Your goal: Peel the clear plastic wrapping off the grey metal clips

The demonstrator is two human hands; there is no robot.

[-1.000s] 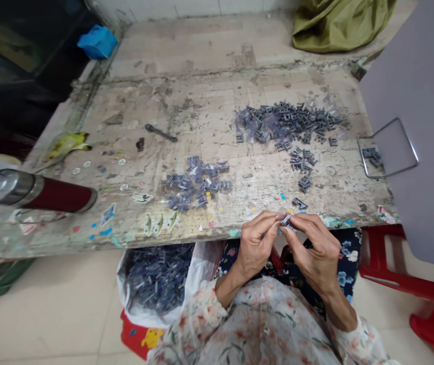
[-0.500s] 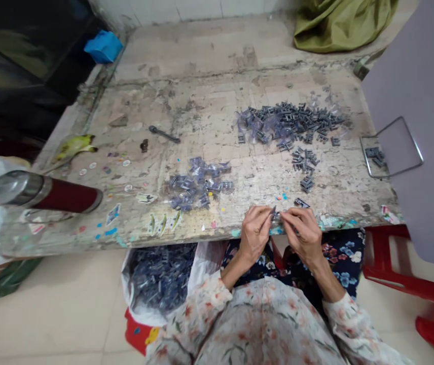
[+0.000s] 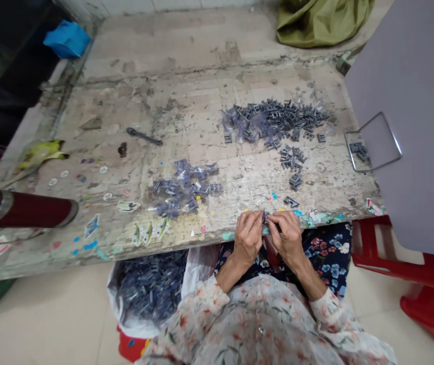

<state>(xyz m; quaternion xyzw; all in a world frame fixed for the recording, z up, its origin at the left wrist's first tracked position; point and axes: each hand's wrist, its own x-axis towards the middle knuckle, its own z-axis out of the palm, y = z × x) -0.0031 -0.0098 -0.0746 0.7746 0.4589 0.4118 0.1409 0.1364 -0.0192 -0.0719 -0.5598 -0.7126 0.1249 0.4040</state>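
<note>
At the table's front edge, my left hand [image 3: 249, 234] pinches a small clear purplish plastic piece [image 3: 264, 216] that sticks up between the fingertips. My right hand [image 3: 287, 237] is closed against it from the other side, thumb and forefinger pressed together. What the right fingertips grip is too small and covered to make out. Just beyond the right hand lies a loose grey plastic clip [image 3: 291, 202]. Farther back is a heap of grey plastic clips [image 3: 289, 115] mixed with clear pieces. To the left, a cluster of clear pieces with grey clips [image 3: 179, 187] lies on the worn table.
A white bag [image 3: 116, 299] full of similar pieces stands below the table edge. A red flask [image 3: 34, 209] lies at the left, a dark tool [image 3: 144, 136] behind the cluster. On the right are a grey panel [image 3: 414, 126] with a wire loop and a red stool [image 3: 388, 246].
The view has shifted, so the table's contents appear farther left. Both hands stay together at the table edge, slightly closer to each other around the small piece.
</note>
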